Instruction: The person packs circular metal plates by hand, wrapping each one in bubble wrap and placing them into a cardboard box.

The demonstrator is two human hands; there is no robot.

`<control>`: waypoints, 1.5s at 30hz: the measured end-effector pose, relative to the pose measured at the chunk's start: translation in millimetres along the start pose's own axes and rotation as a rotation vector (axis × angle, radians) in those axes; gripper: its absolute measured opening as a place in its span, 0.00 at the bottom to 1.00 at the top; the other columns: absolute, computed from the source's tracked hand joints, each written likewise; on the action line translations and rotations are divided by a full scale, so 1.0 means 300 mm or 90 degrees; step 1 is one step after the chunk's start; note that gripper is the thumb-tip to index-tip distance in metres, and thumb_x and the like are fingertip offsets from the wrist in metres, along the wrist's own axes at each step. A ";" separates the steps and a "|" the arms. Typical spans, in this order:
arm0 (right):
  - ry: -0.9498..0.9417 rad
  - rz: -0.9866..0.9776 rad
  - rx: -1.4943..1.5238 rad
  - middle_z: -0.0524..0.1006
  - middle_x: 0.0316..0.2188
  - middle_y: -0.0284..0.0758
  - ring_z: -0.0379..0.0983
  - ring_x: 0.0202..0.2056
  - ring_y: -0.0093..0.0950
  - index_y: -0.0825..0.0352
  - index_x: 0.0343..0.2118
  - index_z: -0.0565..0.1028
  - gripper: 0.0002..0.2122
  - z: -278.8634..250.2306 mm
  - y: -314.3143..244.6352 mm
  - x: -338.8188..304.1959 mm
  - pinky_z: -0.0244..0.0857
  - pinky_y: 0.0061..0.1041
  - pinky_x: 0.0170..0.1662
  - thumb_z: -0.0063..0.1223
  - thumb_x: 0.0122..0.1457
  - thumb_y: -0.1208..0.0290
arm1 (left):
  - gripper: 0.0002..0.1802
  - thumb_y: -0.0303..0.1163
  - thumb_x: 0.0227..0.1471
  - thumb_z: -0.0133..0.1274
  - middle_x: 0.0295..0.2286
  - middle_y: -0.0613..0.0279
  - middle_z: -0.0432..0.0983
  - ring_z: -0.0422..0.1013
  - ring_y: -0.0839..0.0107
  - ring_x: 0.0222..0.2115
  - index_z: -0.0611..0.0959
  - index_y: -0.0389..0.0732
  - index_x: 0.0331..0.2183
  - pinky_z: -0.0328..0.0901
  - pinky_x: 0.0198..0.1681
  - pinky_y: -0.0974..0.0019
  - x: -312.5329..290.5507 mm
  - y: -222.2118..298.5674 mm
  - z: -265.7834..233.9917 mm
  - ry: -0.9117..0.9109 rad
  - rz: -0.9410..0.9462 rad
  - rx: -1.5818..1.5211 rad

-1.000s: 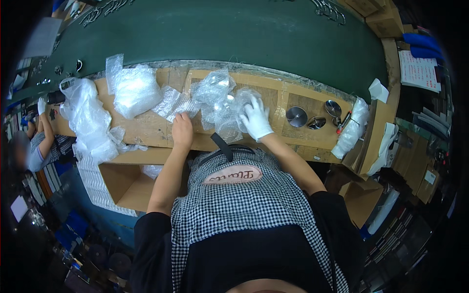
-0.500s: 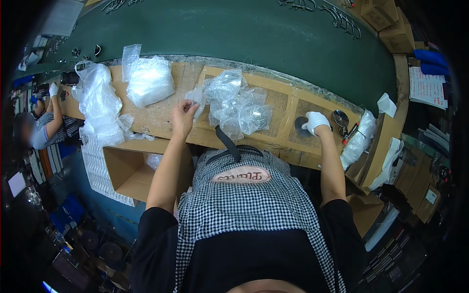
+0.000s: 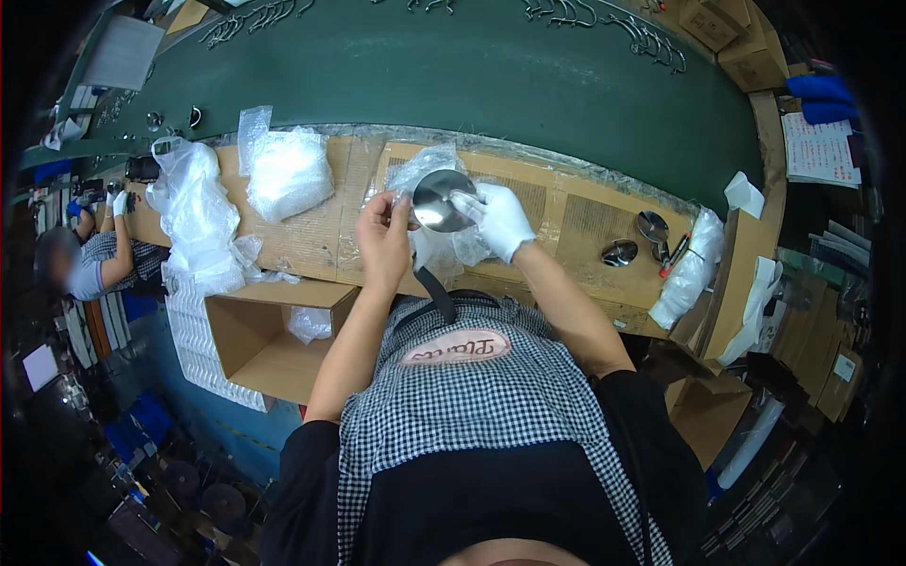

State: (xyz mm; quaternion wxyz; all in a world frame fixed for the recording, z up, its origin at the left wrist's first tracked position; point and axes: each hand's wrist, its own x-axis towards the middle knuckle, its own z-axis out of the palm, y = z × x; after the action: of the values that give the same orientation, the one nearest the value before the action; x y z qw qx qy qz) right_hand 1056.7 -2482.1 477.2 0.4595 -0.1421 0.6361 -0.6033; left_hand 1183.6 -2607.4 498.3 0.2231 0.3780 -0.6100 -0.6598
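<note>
My gloved right hand (image 3: 500,223) grips a round, shiny metal disc (image 3: 440,202), its fingertips on the disc's face and right edge. My bare left hand (image 3: 385,238) is closed at the disc's left edge, pinching a clear plastic bag that is mostly hidden by the fingers and disc. Behind and below the disc lies a heap of clear plastic bags (image 3: 422,167) on the cardboard-covered bench (image 3: 344,174). Two more shiny round metal pieces, a nearer one (image 3: 619,253) and a farther one (image 3: 652,225), lie to the right.
Bubble-wrap packs (image 3: 289,173) and a long bundle of wrap (image 3: 193,212) lie on the left. An open cardboard box (image 3: 250,344) stands below the bench. Curved metal parts (image 3: 651,42) line the far green surface (image 3: 453,80). A co-worker (image 3: 104,255) is at far left.
My right hand has lifted the disc from the right side of the bench and brought it left to my other hand. My left hand has shifted slightly right and nearer.
</note>
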 end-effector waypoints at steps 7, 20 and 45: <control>0.199 -0.401 -0.320 0.75 0.26 0.42 0.74 0.31 0.39 0.70 0.37 0.73 0.09 0.127 0.000 -0.021 0.66 0.32 0.34 0.49 0.56 0.72 | 0.06 0.23 0.45 0.56 0.19 0.59 0.68 0.67 0.62 0.17 0.79 0.37 0.30 0.62 0.20 0.64 -0.071 0.067 0.113 -0.010 0.574 0.443; -0.072 0.120 -0.105 0.79 0.33 0.36 0.75 0.32 0.24 0.66 0.34 0.78 0.08 -0.378 0.112 -0.021 0.69 0.26 0.37 0.53 0.51 0.72 | 0.09 0.30 0.50 0.54 0.30 0.53 0.74 0.72 0.55 0.30 0.77 0.39 0.35 0.67 0.34 0.58 0.097 -0.079 0.014 -0.083 0.215 0.413; 0.185 0.146 -0.660 0.78 0.32 0.46 0.76 0.34 0.37 0.69 0.34 0.76 0.15 -0.669 0.011 -0.234 0.69 0.33 0.39 0.55 0.53 0.60 | 0.07 0.29 0.50 0.56 0.19 0.57 0.74 0.69 0.69 0.18 0.79 0.36 0.32 0.65 0.25 0.65 0.223 -0.128 -0.309 0.110 0.106 0.511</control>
State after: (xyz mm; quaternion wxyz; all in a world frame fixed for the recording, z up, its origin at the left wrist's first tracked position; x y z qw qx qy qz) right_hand 943.8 -2301.8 473.0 0.2995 -0.1953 0.9182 -0.1702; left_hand 1220.2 -2710.9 448.5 0.1609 0.4380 -0.8263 -0.3153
